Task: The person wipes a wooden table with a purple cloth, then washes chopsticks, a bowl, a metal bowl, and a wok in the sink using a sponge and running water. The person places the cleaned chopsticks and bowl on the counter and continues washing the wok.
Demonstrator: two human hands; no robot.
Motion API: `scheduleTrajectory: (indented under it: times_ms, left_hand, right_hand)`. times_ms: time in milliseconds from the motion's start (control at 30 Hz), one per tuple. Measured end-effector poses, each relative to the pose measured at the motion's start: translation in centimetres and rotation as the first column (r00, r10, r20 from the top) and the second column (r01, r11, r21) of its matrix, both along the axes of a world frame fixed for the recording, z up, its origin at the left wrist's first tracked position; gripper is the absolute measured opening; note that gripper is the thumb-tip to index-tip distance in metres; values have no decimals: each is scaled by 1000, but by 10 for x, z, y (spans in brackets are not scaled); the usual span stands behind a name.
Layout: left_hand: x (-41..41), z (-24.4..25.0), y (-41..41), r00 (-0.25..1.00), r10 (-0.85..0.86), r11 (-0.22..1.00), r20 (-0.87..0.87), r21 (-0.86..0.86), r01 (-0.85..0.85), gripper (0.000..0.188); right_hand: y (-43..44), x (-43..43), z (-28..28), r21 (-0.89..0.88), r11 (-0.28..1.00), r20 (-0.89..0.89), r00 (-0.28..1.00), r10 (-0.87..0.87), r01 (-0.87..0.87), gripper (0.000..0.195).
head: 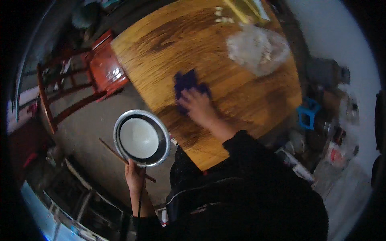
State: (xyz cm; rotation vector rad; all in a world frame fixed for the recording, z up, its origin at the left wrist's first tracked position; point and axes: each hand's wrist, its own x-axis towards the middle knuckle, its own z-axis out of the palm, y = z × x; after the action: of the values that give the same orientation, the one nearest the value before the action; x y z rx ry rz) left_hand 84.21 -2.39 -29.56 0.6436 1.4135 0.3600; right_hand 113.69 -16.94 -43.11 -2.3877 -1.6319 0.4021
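My left hand (135,175) grips the rim of a metal bowl (166,139), off the table's near left edge. A white bowl (139,138) sits inside it. Thin brown sticks, perhaps chopsticks (112,150), stick out on both sides of the same hand. On the wooden table (169,39), my right hand (196,105) presses down on a dark purple cloth (186,80), its fingers spread over the fabric. Part of the cloth is hidden under the palm, and the hand is slightly blurred.
A clear plastic bag (256,49) with pale contents lies on the table's far right. Beyond it are small white pieces (218,13) and a yellow packet (241,12). A red wooden chair (105,70) stands left, a blue plastic stool (307,116) right. Clutter lines the wall.
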Motion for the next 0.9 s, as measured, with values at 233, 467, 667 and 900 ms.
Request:
scheduleTrajectory:
  times_ms: [233,467,667,900]
  left_hand:
    - [11,10,-23,985,-156,988,75,1,157,25]
    - [45,31,-79,988,-157,986,-3,-56,156,17]
    - [72,72,-121,982,-177,980,58,-79,181,21]
    - [63,147,-139,961,-215,975,172,-10,220,21]
  right_hand:
    - [-116,-80,-2,162,916,-209,895,395,-366,43]
    - [-266,-1,22,-242,965,-132,989,68,-99,48]
    - [-326,56,43,-314,897,-101,929,-357,311,51]
    - [-290,102,97,-540,595,-597,228,-769,596,43]
